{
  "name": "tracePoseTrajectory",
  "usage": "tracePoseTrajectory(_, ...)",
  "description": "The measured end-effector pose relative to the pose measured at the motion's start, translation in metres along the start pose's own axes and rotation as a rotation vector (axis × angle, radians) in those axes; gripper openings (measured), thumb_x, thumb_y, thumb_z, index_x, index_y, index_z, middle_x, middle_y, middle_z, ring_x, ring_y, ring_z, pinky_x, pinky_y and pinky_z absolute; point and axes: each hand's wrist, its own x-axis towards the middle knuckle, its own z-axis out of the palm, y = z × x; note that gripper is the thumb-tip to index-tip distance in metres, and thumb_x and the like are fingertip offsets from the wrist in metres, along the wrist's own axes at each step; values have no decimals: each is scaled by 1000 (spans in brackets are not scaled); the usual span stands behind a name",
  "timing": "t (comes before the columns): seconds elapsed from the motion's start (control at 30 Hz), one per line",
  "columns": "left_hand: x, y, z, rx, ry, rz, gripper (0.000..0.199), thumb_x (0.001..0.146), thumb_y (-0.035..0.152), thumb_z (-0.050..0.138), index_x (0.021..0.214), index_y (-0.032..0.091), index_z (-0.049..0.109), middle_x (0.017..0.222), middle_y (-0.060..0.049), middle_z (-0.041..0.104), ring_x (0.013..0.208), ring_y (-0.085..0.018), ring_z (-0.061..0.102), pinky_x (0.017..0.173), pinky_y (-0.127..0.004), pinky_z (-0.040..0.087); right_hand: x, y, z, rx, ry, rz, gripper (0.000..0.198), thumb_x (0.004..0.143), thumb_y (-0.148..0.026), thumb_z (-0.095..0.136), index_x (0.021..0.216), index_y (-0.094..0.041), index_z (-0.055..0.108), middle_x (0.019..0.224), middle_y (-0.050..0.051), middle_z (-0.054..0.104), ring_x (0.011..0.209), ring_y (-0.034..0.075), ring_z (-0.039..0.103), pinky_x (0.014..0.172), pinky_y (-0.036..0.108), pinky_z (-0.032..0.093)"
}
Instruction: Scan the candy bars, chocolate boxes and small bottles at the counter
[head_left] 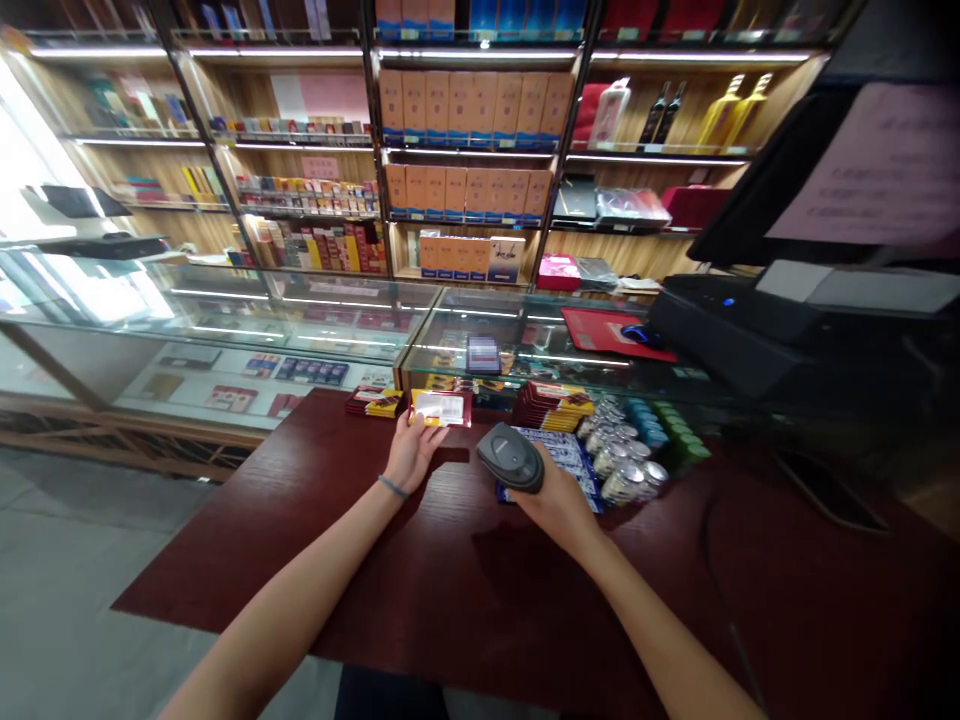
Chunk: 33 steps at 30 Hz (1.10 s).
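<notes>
My left hand (415,450) holds up a flat red and yellow packet (441,408), its pale label side with a barcode turned toward me. Closed around a dark grey barcode scanner (511,458) is my right hand (559,500); the scanner's head points left toward the packet. Similar packets lie in a short stack (375,401) left of the packet and in a taller stack (553,404) behind the scanner. Blue and white packets (562,455) lie partly hidden behind the scanner and right hand.
Silver-topped cans (621,465) and green cans (679,435) stand in rows at the right. A dark phone-like slab (829,488) and a cable lie on the brown table (420,590). A glass display counter (330,320) runs behind it, and a black monitor (780,190) looms at right.
</notes>
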Motion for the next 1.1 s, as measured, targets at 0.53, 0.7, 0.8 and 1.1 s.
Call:
tracePoseTrajectory(0.53,10,16,46,52,-74,119,31,81,18,69,108,26,56,101,1,71,91,-13,70,95,-40,58,44,6,-102,110,214,-117,44,78,-30,70,121,-24,65,113,8,76,109,31,70,92,42,54)
tracePoseTrajectory(0.7,11,4,91,115,-97,193,39,76,25,76,110,25,58,102,0,70,85,-12,69,82,-29,58,35,26,-120,145,261,-94,38,79,-34,70,116,-23,68,112,8,77,108,29,70,89,41,54)
tracePoseTrajectory(0.8,16,-7,118,247,-83,301,42,77,30,76,114,22,57,98,-2,71,81,-14,70,73,-26,56,30,38,-132,149,245,-84,40,79,-34,70,116,-21,67,110,9,77,108,29,70,89,41,54)
tracePoseTrajectory(1.1,4,-40,188,1259,-192,822,14,95,24,57,108,24,63,97,-4,75,90,-21,71,75,-28,49,15,62,-175,148,359,-60,35,76,-38,71,106,-19,69,93,9,78,91,28,73,74,36,56)
